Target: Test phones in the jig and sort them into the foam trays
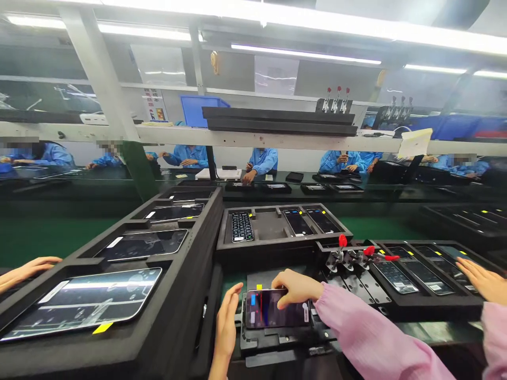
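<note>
Two hands seating a phone in a black fixture on a factory bench.

From my remote view, left to right: someone else's hand (pixel 29 268) rests beside a long foam tray (pixel 166 322) of glossy screens. My left hand (pixel 226 319) is flat and open, fingers together, edge-on just beside the phone (pixel 273 311). The phone lies face up in the fixture (pixel 277 344) at centre bottom. My right hand (pixel 297 287), in a pink sleeve, grips its far edge, thumb on the glass. Red-handled clamps (pixel 356 256) stand next, then a second tray (pixel 435 307) of phones, where another pink-sleeved hand (pixel 481 279) lies.
</note>
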Tool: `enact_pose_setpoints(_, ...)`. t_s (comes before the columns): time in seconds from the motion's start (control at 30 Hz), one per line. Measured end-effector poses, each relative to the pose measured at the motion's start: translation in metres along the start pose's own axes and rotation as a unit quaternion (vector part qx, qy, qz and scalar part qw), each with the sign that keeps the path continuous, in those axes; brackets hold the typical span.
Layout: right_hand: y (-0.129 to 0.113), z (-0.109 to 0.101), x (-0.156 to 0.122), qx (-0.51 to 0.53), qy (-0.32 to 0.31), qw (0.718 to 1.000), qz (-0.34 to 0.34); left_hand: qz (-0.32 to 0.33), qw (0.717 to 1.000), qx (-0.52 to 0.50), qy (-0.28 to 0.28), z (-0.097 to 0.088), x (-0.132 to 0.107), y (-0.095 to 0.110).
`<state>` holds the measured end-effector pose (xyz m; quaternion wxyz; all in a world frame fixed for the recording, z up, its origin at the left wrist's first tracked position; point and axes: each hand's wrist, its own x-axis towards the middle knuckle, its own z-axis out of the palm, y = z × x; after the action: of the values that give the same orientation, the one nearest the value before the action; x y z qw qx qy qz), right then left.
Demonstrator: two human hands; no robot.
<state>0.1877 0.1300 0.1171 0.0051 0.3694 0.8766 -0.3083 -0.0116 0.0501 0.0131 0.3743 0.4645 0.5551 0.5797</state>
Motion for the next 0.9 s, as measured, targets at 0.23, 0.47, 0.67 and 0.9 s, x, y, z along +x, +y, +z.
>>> enact_pose_setpoints(0.23, 0.022, 0.02, 0.02, 0.007, -0.021, 1.0, 0.02, -0.009, 0.994, 0.078, -0.08, 0.008, 0.018, 0.014)
enact_pose_setpoints(0.47, 0.025, 0.028, 0.014, -0.053, 0.045, 0.996, 0.061, 0.014, 0.981, 0.147, -0.123, 0.011, 0.028, 0.015)
enact_pose_setpoints(0.67, 0.009, 0.028, -0.01, -0.034, 0.166, 0.984, 0.048, 0.047, 0.97, 0.192, -0.145, 0.012, 0.03, 0.016)
enact_pose_setpoints(0.9, 0.002, -0.046, -0.078, 0.0, 0.584, 0.812, -0.001, 0.106, 0.95, 0.186, -0.228, 0.052, 0.017, 0.02)
